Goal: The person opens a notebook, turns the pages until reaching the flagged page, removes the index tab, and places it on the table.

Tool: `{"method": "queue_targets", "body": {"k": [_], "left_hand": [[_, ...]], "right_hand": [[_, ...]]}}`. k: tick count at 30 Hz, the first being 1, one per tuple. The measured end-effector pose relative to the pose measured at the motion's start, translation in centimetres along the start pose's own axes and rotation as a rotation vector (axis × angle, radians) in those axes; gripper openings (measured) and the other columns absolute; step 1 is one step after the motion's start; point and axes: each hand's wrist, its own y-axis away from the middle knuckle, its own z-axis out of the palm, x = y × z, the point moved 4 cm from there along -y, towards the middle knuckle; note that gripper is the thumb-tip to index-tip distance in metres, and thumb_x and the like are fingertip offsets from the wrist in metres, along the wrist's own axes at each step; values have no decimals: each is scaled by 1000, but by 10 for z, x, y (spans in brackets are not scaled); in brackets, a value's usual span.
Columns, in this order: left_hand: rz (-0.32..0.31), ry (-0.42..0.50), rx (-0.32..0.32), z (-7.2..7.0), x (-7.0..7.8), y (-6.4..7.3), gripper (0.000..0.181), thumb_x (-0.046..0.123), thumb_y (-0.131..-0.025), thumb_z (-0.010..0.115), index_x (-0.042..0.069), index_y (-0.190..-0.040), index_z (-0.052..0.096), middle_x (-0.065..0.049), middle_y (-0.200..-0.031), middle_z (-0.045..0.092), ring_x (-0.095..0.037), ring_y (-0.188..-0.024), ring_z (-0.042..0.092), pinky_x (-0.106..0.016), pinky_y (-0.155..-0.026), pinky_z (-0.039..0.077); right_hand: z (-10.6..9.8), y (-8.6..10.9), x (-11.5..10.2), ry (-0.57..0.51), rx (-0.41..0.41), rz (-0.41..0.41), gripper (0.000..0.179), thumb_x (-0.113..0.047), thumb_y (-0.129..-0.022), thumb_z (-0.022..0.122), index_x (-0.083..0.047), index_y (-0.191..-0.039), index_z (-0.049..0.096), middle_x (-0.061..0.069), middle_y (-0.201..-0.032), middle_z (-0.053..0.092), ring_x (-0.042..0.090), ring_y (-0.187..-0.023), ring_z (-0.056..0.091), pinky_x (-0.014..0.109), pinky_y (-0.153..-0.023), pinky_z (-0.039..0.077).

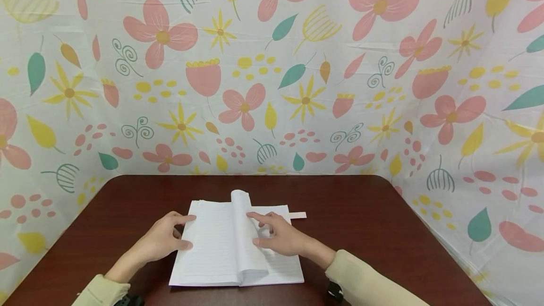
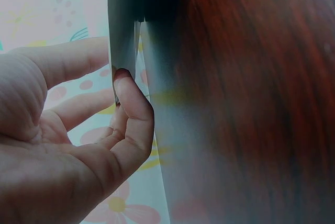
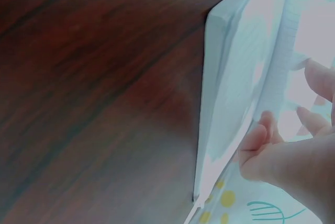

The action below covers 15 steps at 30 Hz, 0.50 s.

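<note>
An open lined notebook [image 1: 208, 244] lies on the table, several of its pages [image 1: 243, 235] standing up in a curved roll near the spine. My left hand [image 1: 159, 239] grips the left edge, thumb and index finger on the page; in the left wrist view other fingers [image 2: 137, 114] bend round under the cover [image 2: 123, 35]. My right hand [image 1: 282, 236] is over the right half, index fingertip and thumb touching the right side of the raised pages. In the right wrist view its fingertips [image 3: 316, 80] reach the raised sheet, above the right-hand page block [image 3: 230, 88].
A pale pink strip [image 1: 298, 215] sticks out from the notebook's right side. The dark reddish wooden table [image 1: 361, 230] has rounded far corners. A flower-patterned cloth [image 1: 272, 70] hangs behind and along the sides. Both sleeves are light, with a dark band at each wrist.
</note>
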Motion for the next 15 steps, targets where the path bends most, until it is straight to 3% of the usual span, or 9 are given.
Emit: {"method": "queue_targets", "body": {"k": [5, 15], "left_hand": [[-1, 1, 3, 0, 0, 0, 66, 0, -81, 90, -4, -142, 63, -17, -122, 57, -19, -79, 62, -35, -66, 54], [-7, 7, 8, 0, 0, -1, 66, -2, -81, 89, -5, -142, 63, -18, -121, 57, -19, -77, 64, -34, -66, 55]], "right_hand": [[0, -5, -2, -20, -9, 44, 64, -20, -100, 75, -11, -158, 49, 6, -109, 64, 14, -72, 51, 26, -69, 45], [-1, -8, -5, -46, 65, 38, 61, -14, -96, 78, -2, -151, 55, 5, -102, 65, 11, -67, 49, 23, -61, 42]]}}
